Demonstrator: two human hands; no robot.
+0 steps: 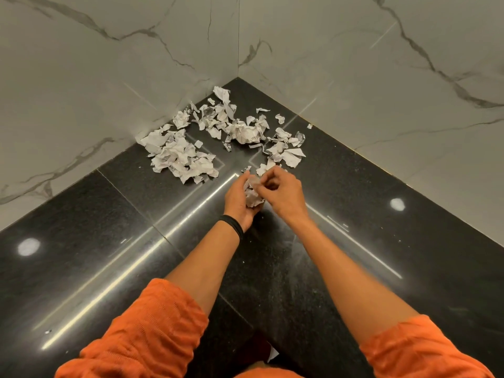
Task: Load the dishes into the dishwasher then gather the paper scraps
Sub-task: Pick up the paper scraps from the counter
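Torn and crumpled white paper scraps (180,155) lie scattered on the black countertop (81,241) in the corner where two marble walls meet. A bigger crumpled wad (245,133) sits in the middle of the heap. My left hand (237,200) is cupped around a bunch of gathered scraps (252,196) just in front of the pile. My right hand (283,192) is beside it, fingers curled, pinching a small scrap against that bunch.
Grey-veined marble walls (109,77) close the corner on the left and right. The glossy black top shows light reflections and a few tiny paper specks (48,332). A small white piece (272,354) shows at the bottom between my orange sleeves.
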